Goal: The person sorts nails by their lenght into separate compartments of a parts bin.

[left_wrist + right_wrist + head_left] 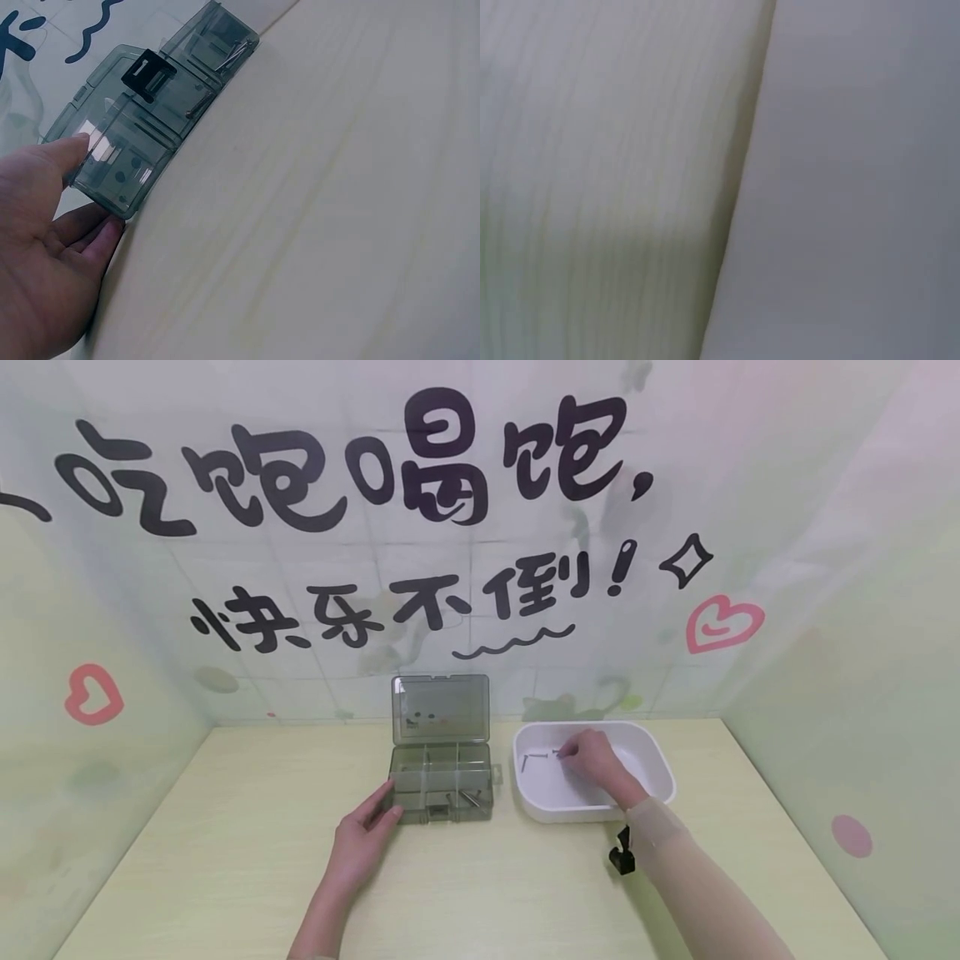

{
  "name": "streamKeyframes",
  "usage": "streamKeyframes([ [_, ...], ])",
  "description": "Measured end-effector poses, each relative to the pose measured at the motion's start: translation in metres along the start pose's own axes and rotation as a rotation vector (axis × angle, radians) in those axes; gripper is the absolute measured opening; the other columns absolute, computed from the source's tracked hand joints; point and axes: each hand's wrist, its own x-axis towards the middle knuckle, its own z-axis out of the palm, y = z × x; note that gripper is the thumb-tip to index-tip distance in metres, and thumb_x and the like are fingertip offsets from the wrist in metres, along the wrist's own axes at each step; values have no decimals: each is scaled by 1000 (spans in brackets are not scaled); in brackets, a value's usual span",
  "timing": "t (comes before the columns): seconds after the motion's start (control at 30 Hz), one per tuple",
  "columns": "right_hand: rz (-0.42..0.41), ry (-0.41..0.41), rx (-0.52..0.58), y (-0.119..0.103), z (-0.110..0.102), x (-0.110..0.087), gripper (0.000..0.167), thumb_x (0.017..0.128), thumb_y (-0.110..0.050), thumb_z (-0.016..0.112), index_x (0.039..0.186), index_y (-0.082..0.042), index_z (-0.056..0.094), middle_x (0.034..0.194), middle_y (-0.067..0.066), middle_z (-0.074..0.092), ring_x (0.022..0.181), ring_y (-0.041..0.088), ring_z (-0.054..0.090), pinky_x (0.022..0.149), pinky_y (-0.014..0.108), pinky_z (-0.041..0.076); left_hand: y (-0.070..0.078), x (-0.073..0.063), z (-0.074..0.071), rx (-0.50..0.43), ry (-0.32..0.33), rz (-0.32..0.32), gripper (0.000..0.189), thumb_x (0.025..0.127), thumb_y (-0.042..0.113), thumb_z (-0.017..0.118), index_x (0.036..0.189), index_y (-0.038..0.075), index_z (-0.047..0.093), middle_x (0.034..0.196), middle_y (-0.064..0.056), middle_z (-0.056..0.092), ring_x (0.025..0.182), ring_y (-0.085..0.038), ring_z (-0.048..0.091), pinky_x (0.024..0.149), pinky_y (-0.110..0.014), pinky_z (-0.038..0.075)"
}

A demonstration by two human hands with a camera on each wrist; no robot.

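Observation:
A grey see-through divided box (440,781) stands on the table with its lid (441,710) raised at the back. My left hand (365,842) grips its front left corner, the thumb on the front wall and the fingers at the side; the left wrist view shows this hold. Several metal screws (470,797) lie in the front compartments. To the right is a white tray (531,810), with my right hand (596,758) reaching down into it. Its fingertips pinch a small screw (556,752), partly hidden by them. Loose screws (537,755) lie to their left.
The pale wooden table (480,893) meets a printed back sheet (360,685), with side sheets left and right. A black clip-like piece (622,853) shows under the right wrist. The right wrist view holds only tabletop and the tray's white wall (840,187).

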Motion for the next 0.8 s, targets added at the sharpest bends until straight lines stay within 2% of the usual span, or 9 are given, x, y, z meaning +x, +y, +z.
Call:
streamKeyframes([
  [0.33, -74, 30, 102, -14, -4, -3, 7, 88, 2, 75, 94, 2, 79, 92, 16, 77, 88, 29, 74, 82, 39, 63, 0, 0, -1, 0, -7, -1, 53, 104, 27, 64, 154, 16, 49, 158, -19, 41, 140, -36, 46, 112, -37, 43],
  [0.6, -65, 19, 205, -26, -6, -8, 10, 91, -2, 75, 99, -1, 80, 95, 13, 78, 91, 26, 74, 81, 38, 63, 1, -2, -2, 3, -15, 14, 54, 105, 29, 63, 154, 13, 48, 159, -23, 38, 142, -38, 43, 113, -40, 42],
  [0.8, -101, 16, 253, -37, -9, -11, 11, 91, -2, 75, 101, 0, 80, 97, 13, 78, 93, 28, 73, 83, 39, 63, 2, -2, -2, -3, -17, 12, 54, 105, 30, 63, 154, 14, 48, 159, -21, 38, 142, -38, 43, 113, -40, 42],
])
